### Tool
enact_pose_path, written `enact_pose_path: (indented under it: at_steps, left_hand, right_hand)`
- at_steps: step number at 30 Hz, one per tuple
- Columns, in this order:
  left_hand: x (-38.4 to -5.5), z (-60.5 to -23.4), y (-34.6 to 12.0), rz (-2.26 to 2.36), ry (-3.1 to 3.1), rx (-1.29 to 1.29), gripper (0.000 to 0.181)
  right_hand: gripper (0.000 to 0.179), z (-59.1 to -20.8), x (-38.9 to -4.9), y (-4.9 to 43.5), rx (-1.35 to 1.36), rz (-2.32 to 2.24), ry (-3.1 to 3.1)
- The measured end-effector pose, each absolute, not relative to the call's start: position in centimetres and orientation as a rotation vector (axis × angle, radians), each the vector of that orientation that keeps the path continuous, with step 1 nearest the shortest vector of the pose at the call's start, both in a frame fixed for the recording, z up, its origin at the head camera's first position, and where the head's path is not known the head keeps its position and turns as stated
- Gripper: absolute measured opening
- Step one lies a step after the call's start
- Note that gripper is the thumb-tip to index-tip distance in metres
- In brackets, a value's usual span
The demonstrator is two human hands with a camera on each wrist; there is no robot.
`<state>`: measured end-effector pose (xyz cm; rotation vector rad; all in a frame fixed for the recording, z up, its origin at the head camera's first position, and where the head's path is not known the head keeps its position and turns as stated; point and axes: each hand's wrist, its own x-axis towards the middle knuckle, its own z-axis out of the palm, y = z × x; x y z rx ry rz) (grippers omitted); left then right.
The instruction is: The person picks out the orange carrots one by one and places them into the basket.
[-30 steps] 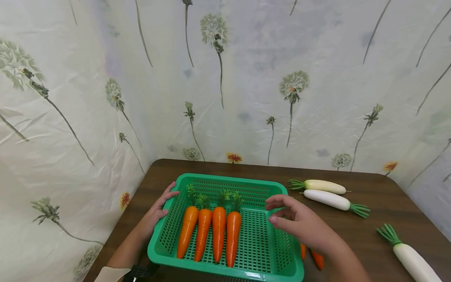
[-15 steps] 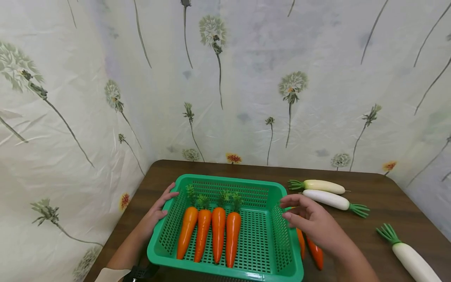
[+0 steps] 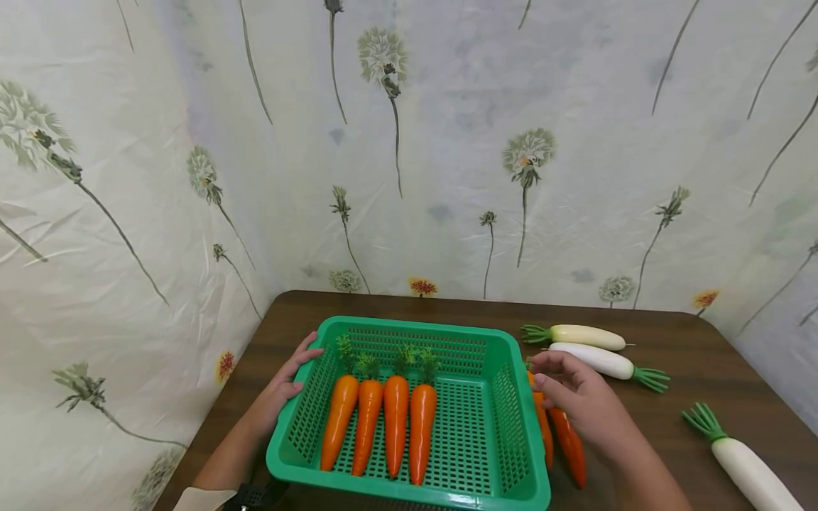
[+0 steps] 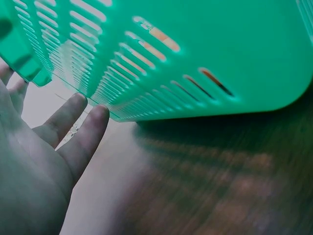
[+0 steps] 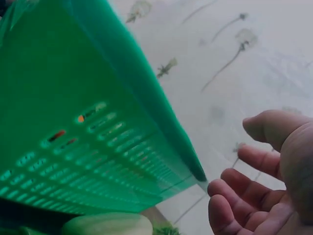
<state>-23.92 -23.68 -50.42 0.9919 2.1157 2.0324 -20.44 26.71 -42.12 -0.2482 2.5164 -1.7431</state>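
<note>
A green plastic basket (image 3: 409,486) stands on the table, with several orange carrots (image 3: 396,426) lying side by side in its left part, leafy ends to the back. My left hand (image 3: 281,387) rests against the basket's left rim, its fingers fairly straight; the left wrist view shows the fingertips at the slotted wall. To the right of the basket, my right hand (image 3: 578,397) hovers with loosely bent fingers and nothing between them. Beneath and beside it lie a carrot (image 3: 543,426) close along the basket wall and a redder carrot (image 3: 570,447), both partly hidden.
Behind my right hand lie a cream white radish (image 3: 588,337) and a white radish (image 3: 594,360). Another white radish (image 3: 754,472) is at the right front. A flower-printed cloth (image 3: 447,142) hangs behind and left of the brown table (image 3: 639,426).
My right hand has moved right, from above the basket's right part to outside its right rim, over the loose carrots. My left hand and the basket have stayed put.
</note>
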Motion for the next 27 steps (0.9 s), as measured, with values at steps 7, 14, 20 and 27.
enact_pose_path:
  at_steps: [7,14,20,27]
  left_hand:
    - [-24.0,-50.5,-23.8,2.045,2.098,1.028,0.052]
    - [-24.2,-50.6,-23.8,2.047,2.083,1.040,0.053]
    - [-24.2,-50.6,-23.8,2.040,2.095,1.037,0.053]
    - [-24.2,-50.6,-23.8,2.042,2.086,1.025,0.054]
  right_hand:
    - [0.047,-43.2,-20.5,27.1,-0.160,-1.598,2.624]
    - [0.058,-44.5,-20.6,28.1,-0.076,-1.487,2.659]
    - [0.058,-45.6,-20.7,29.3,-0.058,-1.469,2.713]
    - [0.056,-46.1,-21.0,30.3,-0.035,-1.385,2.794]
